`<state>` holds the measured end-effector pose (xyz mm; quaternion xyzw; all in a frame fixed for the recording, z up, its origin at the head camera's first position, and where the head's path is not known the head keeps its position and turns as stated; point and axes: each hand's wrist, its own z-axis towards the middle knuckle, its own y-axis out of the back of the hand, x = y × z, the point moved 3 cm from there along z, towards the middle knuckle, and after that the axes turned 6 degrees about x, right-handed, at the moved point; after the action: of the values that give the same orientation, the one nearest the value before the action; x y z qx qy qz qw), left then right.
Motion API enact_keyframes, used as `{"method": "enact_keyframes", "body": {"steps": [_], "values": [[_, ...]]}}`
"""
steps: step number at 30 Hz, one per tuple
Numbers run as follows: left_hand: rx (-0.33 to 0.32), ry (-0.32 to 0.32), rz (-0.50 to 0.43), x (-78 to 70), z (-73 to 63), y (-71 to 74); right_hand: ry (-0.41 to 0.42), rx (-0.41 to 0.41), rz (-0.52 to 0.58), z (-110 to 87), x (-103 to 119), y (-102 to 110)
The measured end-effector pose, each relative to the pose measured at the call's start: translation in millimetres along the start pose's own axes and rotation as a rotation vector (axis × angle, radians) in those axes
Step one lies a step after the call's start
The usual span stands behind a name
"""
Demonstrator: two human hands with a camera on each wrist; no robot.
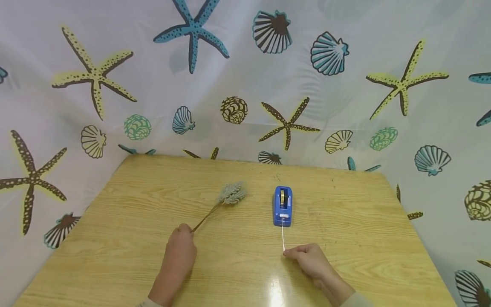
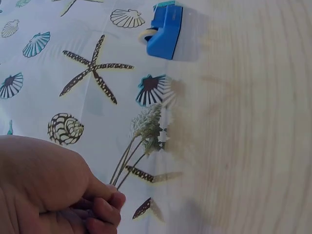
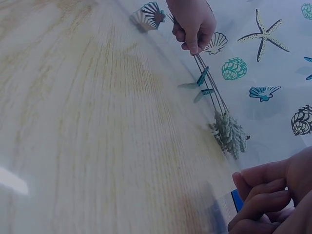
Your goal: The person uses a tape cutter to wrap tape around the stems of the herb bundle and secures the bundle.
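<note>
My left hand [image 1: 179, 251] grips the thin stems of a small bunch of dried flowers [image 1: 232, 193], whose pale grey-green heads point away to the right. In the left wrist view several stems of the bunch [image 2: 147, 127] run out from between the thumb and fingers. My right hand [image 1: 311, 261] pinches the end of a strip of clear tape [image 1: 283, 238] between thumb and finger. That strip stretches straight back to a blue tape dispenser [image 1: 282, 207] on the table, still joined to it. In the right wrist view the dispenser is mostly hidden behind the right hand [image 3: 270, 195].
The wooden table [image 1: 364, 213] carries the dispenser right of its middle. A white curtain [image 1: 238, 76] printed with starfish and shells hangs along the back and both sides of the table. Light glares off the front of the tabletop.
</note>
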<state>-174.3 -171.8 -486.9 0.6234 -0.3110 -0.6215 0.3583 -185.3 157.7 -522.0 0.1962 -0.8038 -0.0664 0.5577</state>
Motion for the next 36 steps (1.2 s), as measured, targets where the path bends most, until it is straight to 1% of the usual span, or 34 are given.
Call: {"method": "enact_keyframes", "body": {"steps": [4,7,11,15,18,22,25,31,36], "values": [[-0.031,-0.002,-0.013,6.7,-2.6,13.9,-0.006,0.001,-0.021,-1.5,0,1],[-0.035,-0.002,-0.045,11.9,-5.1,23.1,-0.003,0.0,-0.028,-2.2,2,3],[0.005,-0.007,-0.076,21.9,-8.3,32.8,0.001,0.004,-0.03,-2.1,4,5],[0.045,-0.028,-0.068,34.8,-11.5,42.2,0.0,0.013,-0.034,-1.6,5,5],[0.085,-0.019,-0.079,44.5,-14.3,47.7,-0.001,0.019,-0.031,-2.1,7,6],[0.14,-0.004,-0.096,54.1,-17.2,48.5,0.013,0.017,-0.038,-2.7,10,8],[0.168,-0.019,-0.084,57.1,-17.9,45.4,0.014,0.019,-0.04,-3.9,11,9],[0.217,-0.046,-0.06,55.7,-19.3,41.6,-0.005,0.035,-0.031,-5.2,12,12],[0.26,-0.068,-0.072,53.5,-20.8,42.7,-0.026,0.054,-0.022,-5.7,14,15]]}}
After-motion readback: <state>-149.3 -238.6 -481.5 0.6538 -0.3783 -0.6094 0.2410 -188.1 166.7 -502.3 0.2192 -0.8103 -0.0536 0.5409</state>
